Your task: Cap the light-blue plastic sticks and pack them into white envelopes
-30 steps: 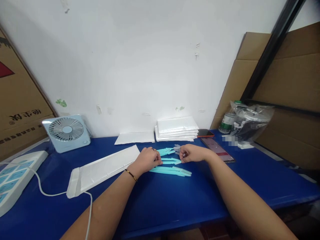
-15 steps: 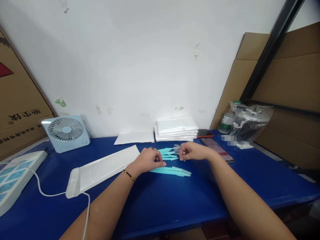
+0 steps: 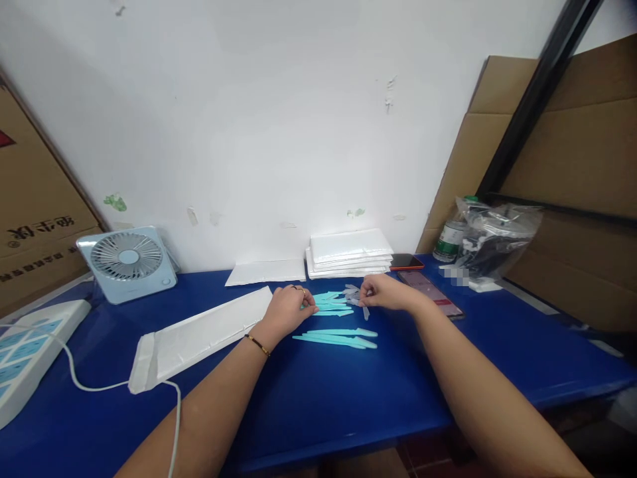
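Several turquoise eyebrow razors point(image 3: 332, 307) lie in a loose bunch on the blue table. My left hand point(image 3: 288, 309) is closed at their left ends, thumb and fingertips pinched on a razor handle. Beside the bunch sits a small heap of translucent blade caps point(image 3: 351, 293). At that heap my right hand point(image 3: 382, 292) is closed, its fingertips pinching a cap partly hidden by the fingers. Nearer to me, a few capped razors point(image 3: 338, 337) lie side by side, apart from both hands.
A white padded envelope point(image 3: 209, 337) lies left of my hand, near a white cable point(image 3: 74, 365) and power strip point(image 3: 37, 355). Behind are a flat envelope point(image 3: 266, 271), an envelope stack point(image 3: 348, 255), a blue fan point(image 3: 127, 262), two phones point(image 3: 432, 295), a bottle point(image 3: 449, 240) and a plastic bag point(image 3: 502, 245).
Another capped razor now lies with the near group. My left hand has moved up and back to the turquoise bunch; my right hand has shifted slightly up at the caps.
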Available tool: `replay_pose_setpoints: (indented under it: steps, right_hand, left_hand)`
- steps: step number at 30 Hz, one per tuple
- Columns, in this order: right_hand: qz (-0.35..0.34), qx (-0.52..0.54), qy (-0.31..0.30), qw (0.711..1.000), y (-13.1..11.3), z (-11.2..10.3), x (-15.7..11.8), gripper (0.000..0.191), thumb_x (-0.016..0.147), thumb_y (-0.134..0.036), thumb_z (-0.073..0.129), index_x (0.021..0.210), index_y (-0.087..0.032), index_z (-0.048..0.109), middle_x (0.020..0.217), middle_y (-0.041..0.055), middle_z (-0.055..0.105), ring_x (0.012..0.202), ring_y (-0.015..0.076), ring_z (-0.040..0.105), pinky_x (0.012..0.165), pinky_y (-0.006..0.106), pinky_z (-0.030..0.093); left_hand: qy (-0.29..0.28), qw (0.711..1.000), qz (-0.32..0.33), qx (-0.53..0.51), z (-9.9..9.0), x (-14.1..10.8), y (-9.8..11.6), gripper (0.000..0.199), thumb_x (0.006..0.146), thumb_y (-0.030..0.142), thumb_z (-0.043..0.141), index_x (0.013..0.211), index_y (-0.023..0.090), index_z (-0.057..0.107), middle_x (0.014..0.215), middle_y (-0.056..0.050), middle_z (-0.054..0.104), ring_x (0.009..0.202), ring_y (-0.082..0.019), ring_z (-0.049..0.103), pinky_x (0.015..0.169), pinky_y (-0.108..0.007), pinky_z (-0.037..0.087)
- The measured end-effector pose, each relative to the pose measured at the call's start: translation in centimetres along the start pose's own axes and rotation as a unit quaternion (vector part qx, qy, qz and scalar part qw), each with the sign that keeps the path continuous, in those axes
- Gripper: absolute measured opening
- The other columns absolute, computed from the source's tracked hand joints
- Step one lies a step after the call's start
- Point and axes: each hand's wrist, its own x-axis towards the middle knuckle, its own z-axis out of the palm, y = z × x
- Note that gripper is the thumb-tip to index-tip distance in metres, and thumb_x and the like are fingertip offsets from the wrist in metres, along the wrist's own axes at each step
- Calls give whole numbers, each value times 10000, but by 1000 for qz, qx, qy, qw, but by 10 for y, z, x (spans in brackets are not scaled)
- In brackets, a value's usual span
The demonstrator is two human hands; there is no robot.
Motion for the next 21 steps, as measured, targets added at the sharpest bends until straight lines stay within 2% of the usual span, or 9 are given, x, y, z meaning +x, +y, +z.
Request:
replay_pose_setpoints:
  steps: [2, 5, 7, 9, 12, 15, 19, 21]
  right_hand:
    - [-1, 0, -12, 1000, -1, -5, -4, 270, 662, -425, 671, 720, -163, 706, 712, 29, 664, 643, 149, 543, 548, 231, 366]
    - [-29, 0, -112, 993, -10, -6, -8, 298, 599, -437, 715, 734, -172, 721, 700, 13, 660, 642, 146, 550, 547, 225, 374]
    - [-33, -14, -172, 985, -16, 0, -8, 276, 558, -392, 742, 721, -171, 722, 647, -1, 642, 595, 134, 535, 526, 224, 368]
    - [-34, -24, -192, 981, -21, 6, -6, 211, 560, -322, 733, 703, -169, 716, 615, -12, 625, 558, 122, 519, 508, 221, 360]
    - [-54, -25, -151, 987, -20, 12, -2, 142, 596, -270, 698, 694, -169, 699, 656, -6, 630, 589, 126, 536, 520, 218, 368]
    - [-65, -21, -83, 994, -13, 11, 0, 132, 623, -277, 689, 701, -170, 691, 724, 13, 649, 655, 145, 558, 557, 223, 383]
    - [-21, -36, 32, 999, 0, 3, 0, 99, 653, -242, 659, 716, -174, 696, 766, 34, 666, 703, 164, 571, 597, 234, 389]
    - [-9, -34, 61, 997, 1, -2, -2, 145, 654, -274, 671, 754, -175, 702, 787, 39, 670, 712, 167, 572, 608, 237, 392]
  left_hand:
    - [9, 1000, 8, -19, -2, -2, 3, 240, 745, 451, 608, 835, 232, 646, 861, -3, 657, 849, -189, 570, 740, -306, 340]
    - [-34, 997, 59, -31, -3, -7, 10, 262, 729, 487, 616, 781, 234, 659, 816, 8, 657, 818, -175, 571, 721, -292, 328]
    - [-61, 994, 89, -24, -3, -9, 15, 248, 725, 481, 626, 768, 241, 670, 778, 16, 659, 807, -171, 569, 710, -288, 316]
    - [-77, 992, 100, -13, -2, -10, 17, 215, 731, 454, 632, 765, 246, 676, 751, 23, 663, 790, -166, 568, 706, -288, 305]
    - [-85, 992, 96, 4, 0, -9, 16, 181, 765, 404, 612, 726, 239, 676, 712, 25, 666, 753, -158, 564, 701, -295, 297]
    - [-47, 995, 84, 31, 0, -6, 12, 182, 790, 364, 590, 702, 226, 671, 739, 9, 669, 798, -177, 559, 706, -309, 296]
    - [9, 998, 35, 54, -4, -2, 4, 151, 778, 333, 596, 712, 220, 669, 794, -8, 662, 852, -202, 546, 725, -322, 302]
    - [21, 999, 20, 34, -7, -3, 5, 155, 764, 366, 604, 756, 225, 667, 819, -4, 658, 849, -197, 553, 736, -319, 311]
